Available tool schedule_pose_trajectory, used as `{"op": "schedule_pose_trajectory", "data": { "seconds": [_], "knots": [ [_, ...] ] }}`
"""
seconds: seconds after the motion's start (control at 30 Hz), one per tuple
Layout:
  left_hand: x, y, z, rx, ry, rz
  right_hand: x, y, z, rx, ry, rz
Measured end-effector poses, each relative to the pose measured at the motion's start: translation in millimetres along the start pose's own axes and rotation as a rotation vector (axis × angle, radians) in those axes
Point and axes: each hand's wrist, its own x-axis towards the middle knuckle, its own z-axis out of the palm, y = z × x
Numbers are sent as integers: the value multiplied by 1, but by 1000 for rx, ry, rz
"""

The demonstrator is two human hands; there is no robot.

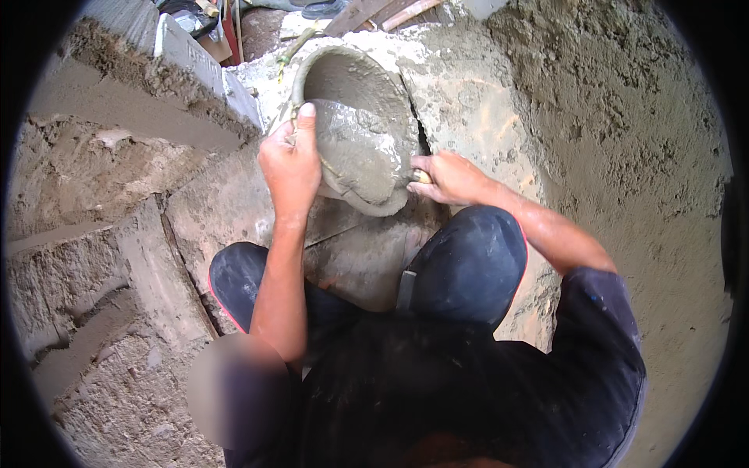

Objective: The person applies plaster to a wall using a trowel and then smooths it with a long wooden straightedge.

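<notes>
Bucket [351, 74] in left hand [290, 168] by its rim [335, 50]; right hand [454, 179] around yellowish handle [422, 177] beside it

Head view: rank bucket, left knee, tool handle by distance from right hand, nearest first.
1. Tool handle: within the right hand's grip.
2. Bucket: just to the hand's left.
3. Left knee: farther off, lower left in view.

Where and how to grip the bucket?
Probably the bucket's left rim, from the person's left, thumb over the lip, as the left hand does: that edge is exposed, while mortar reaches the near lip and the right hand crowds the right side.
</notes>
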Motion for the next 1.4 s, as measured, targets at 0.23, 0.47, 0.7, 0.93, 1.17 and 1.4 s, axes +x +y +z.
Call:
{"op": "schedule_pose_trajectory", "data": {
  "seconds": [0.23,0.47,0.7,0.93,1.17,1.4],
  "knots": [
    [17,-10,-20,24,32,26,-31,8,-32,-149,461,-55],
    [13,11,-18,-26,-5,-140,-106,18,-197,752,43,373],
    [0,8,-9,0,-53,-10,-214,37,-287,65,1015,547],
    [6,-2,8,-8,-3,138,-83,-5,-110,-469,467,219],
    [-12,1,-3,-84,-8,67,33,-13,2,-320,-19,41],
    [3,-1,-21,-56,13,-42,12,-10,3,-21,25,22]
  ]
}}
